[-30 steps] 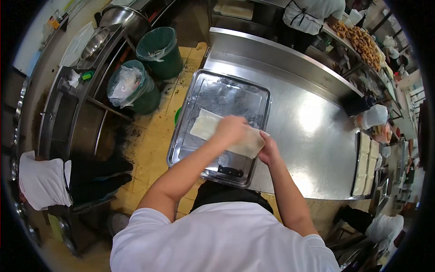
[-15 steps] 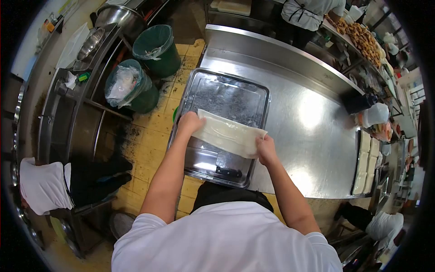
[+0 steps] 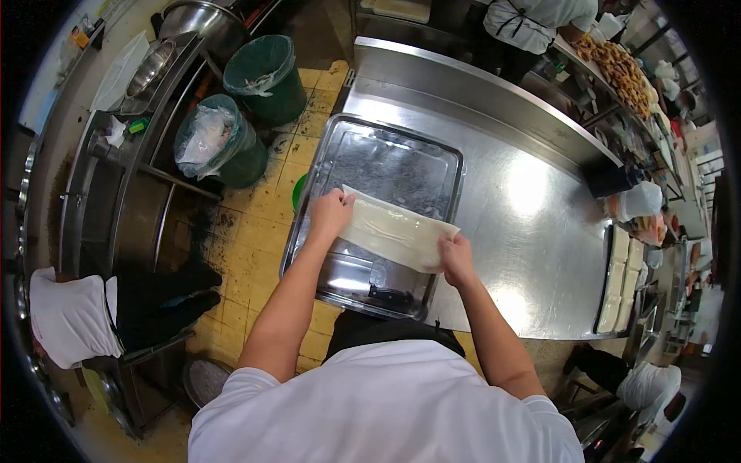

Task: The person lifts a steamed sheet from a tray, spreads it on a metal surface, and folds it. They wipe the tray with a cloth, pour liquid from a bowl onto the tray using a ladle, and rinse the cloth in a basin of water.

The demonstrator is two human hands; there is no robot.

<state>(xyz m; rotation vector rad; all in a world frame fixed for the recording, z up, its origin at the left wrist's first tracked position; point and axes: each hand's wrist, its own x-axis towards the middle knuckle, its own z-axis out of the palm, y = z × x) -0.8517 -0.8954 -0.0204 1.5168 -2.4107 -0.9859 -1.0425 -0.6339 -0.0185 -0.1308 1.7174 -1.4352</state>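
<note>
A pale, glossy sheet of dough (image 3: 397,230) is stretched between my two hands, above a shiny metal tray (image 3: 386,166). My left hand (image 3: 332,212) pinches its left end, and my right hand (image 3: 457,258) grips the right end. The sheet slopes down slightly toward the right. Below it in the tray, close to my body, lies a cleaver (image 3: 390,293) with a black handle; part of its blade is visible. The tray's far half is wet and streaked.
The tray sits on a steel counter (image 3: 517,231) with a raised back edge. A second tray (image 3: 617,282) of pale dough blocks stands at the right. Two green bins (image 3: 262,81) with plastic liners are on the yellow tiled floor to the left. Other people (image 3: 532,27) work farther off.
Both hands still hold the dough sheet by its ends, and it has shifted very slightly to the right. The camera view has moved a little.
</note>
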